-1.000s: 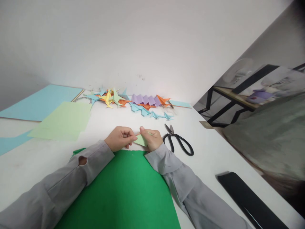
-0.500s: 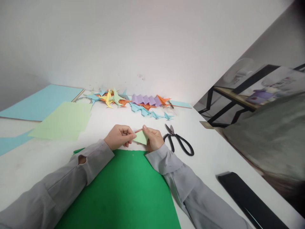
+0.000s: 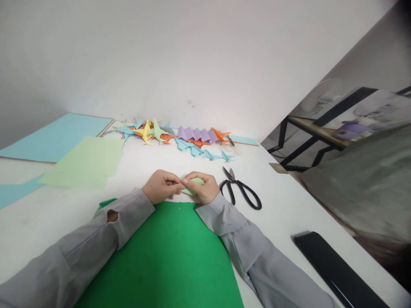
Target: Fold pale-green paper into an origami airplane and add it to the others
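A small folded piece of light green paper [image 3: 188,191] is held between my two hands, just beyond the far edge of a green sheet [image 3: 167,252]. My left hand [image 3: 162,186] pinches its left corner between thumb and fingers. From the other side, my right hand [image 3: 203,187] grips the paper, its thumb and index finger meeting the left fingertips at that corner. Fingers cover much of the paper, so its exact folds are hard to make out. Black-handled scissors [image 3: 239,184] lie with blades parted, to the right of my right hand.
Folded paper figures [image 3: 147,131] in several colours line the wall, beside a purple pleated strip [image 3: 196,134]. Light green sheets [image 3: 86,160] and a large blue sheet [image 3: 61,137] lie at left. A long black object [image 3: 343,269] rests at front right.
My right thumb and fingers have moved left across the light green paper to its left corner, covering more of it. My left hand has barely shifted, still pinching.
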